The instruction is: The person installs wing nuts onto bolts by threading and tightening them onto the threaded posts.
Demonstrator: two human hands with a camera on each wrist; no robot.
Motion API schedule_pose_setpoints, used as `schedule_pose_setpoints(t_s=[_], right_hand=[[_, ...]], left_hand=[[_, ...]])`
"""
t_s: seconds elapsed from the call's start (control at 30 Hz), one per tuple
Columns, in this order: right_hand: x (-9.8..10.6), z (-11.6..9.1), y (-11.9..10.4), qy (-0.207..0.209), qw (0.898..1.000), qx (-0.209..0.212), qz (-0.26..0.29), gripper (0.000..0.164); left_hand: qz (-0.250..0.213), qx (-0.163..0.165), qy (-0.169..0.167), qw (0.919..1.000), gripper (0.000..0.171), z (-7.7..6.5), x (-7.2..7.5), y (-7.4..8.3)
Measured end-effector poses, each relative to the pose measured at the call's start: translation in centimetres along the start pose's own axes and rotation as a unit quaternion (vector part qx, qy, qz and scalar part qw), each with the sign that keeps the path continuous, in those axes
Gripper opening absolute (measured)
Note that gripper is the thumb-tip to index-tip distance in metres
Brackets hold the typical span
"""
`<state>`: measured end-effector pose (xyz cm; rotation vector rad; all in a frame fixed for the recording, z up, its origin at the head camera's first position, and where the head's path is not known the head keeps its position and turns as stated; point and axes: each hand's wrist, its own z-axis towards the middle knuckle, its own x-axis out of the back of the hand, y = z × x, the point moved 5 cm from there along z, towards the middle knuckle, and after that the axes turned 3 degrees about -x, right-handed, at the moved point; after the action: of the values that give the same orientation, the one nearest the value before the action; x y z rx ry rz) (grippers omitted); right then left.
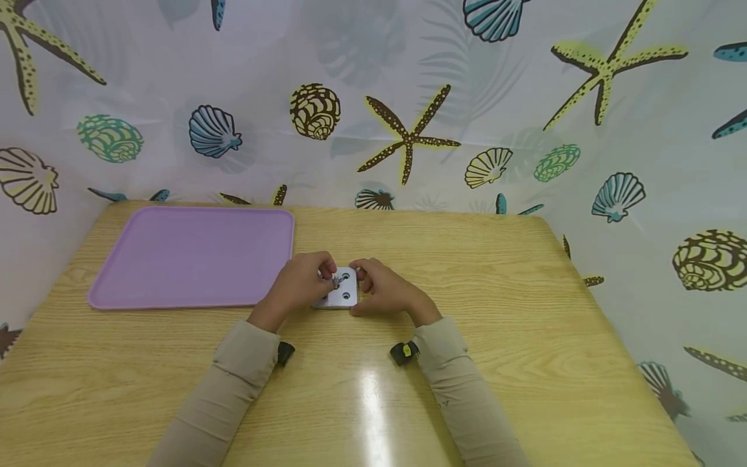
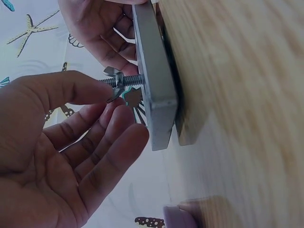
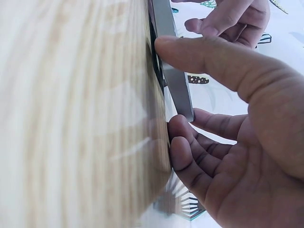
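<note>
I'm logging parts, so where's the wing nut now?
In the left wrist view, the wing nut sits on the threaded rod, left of the metal plate, by the left hand.

Wood-grain table [image 1: 525, 305], pale yellow-brown; streak of glare [image 1: 373, 415] down middle of near part; lilac tray [image 1: 192, 259], rounded corners, flat at far left, close to back edge; white cloth [image 1: 262, 65] behind and along both sides, printed with starfish [image 1: 409, 139], blue and yellow scallop shells [image 1: 211, 131], spiral shells [image 1: 315, 111], faint grey fronds [image 1: 460, 48].
</note>
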<state>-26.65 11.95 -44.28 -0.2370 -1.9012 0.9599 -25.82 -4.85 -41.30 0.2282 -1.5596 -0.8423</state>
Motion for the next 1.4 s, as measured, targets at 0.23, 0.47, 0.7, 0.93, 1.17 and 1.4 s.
schedule_pose_setpoints(t_s=[0.23, 0.47, 0.7, 0.93, 1.17, 1.4], right_hand=[[-0.06, 0.06, 0.11, -0.001, 1.000, 0.001, -0.001, 0.084], [-0.07, 0.13, 0.16, -0.001, 1.000, -0.002, 0.001, 0.084], [0.01, 0.10, 0.04, 0.001, 1.000, 0.003, 0.003, 0.083], [-0.03, 0.15, 0.13, 0.000, 1.000, 0.000, 0.000, 0.084], [-0.12, 0.30, 0.29, 0.000, 1.000, -0.001, -0.003, 0.084], [-0.11, 0.23, 0.25, 0.000, 1.000, -0.008, -0.004, 0.084]], left_hand=[[-0.004, 0.012, 0.008, 0.9999, 0.009, -0.09, 0.09, -0.07], [-0.007, 0.006, 0.013, 0.9999, 0.009, -0.12, 0.03, -0.23], [-0.005, -0.004, -0.017, 0.9998, 0.017, 0.10, -0.29, -0.21], [0.001, 0.000, -0.007, 1.0000, 0.008, 0.08, -0.23, -0.15], [-0.001, 0.012, 0.009, 0.9999, 0.007, -0.18, 0.04, -0.20], [-0.009, 0.020, 0.008, 0.9997, 0.010, -0.13, 0.12, -0.39]])
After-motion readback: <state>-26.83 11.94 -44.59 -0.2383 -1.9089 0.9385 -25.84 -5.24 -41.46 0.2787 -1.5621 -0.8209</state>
